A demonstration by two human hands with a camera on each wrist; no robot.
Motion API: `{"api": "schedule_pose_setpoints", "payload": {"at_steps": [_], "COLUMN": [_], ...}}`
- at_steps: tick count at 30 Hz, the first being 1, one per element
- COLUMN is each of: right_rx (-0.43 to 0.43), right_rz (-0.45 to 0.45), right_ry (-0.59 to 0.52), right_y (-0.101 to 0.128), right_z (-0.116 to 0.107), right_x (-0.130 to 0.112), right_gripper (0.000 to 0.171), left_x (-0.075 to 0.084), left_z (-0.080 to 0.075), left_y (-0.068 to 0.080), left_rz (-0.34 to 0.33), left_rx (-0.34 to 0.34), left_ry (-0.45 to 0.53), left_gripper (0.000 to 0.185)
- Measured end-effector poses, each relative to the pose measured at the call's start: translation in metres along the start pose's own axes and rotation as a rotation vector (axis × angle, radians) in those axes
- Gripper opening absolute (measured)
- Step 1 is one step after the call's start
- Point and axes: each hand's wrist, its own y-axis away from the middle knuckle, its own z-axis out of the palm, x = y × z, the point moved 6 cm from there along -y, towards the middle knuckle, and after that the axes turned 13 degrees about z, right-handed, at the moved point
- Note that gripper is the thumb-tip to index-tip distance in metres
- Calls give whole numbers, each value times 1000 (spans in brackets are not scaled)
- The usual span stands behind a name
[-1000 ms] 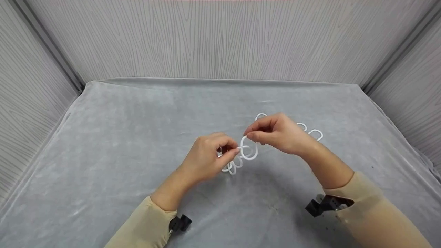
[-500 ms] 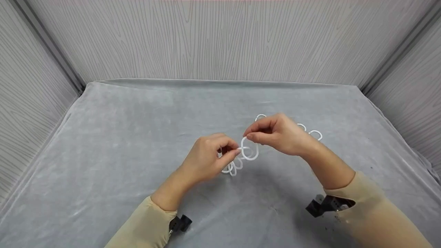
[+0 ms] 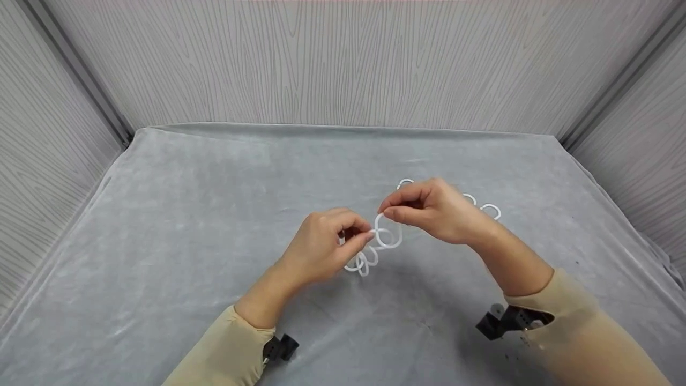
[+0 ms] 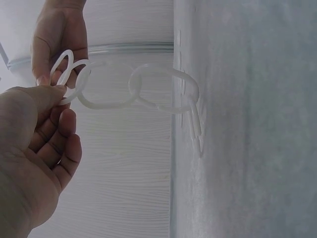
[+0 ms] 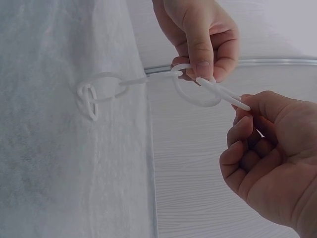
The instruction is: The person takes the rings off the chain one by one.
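Running roughly left-right, chain (image 3: 370,252) sags between left hand (image 3: 321,246), right hand (image 3: 434,212).

1. Chain (image 3: 370,252) of white, translucent plastic oval links; joined one through the next; upper end lifted off the grey cloth, lower links trailing down onto it.
2. Single link (image 3: 387,230) of the same white plastic; held in the air at the chain's top end, touching its top link.
3. Loose links (image 3: 490,209), white; lying flat on the cloth, well apart from the chain.

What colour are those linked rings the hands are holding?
White, slightly see-through plastic rings; the left wrist view shows them best.
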Motion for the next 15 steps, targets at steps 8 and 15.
{"api": "schedule_pose_setpoints", "payload": {"at_steps": [8,15], "right_rx": [-3,-14], "right_rz": [-51,-68], "right_ry": [10,22], "right_y": [1,1], "right_z": [0,1], "right_x": [-2,-2], "right_gripper": [11,9], "left_x": [1,0], "left_z": [-1,0], "left_y": [0,1], "left_rz": [-4,-12], "left_rx": [-1,-12], "left_ry": [2,0], "left_gripper": [7,7]}}
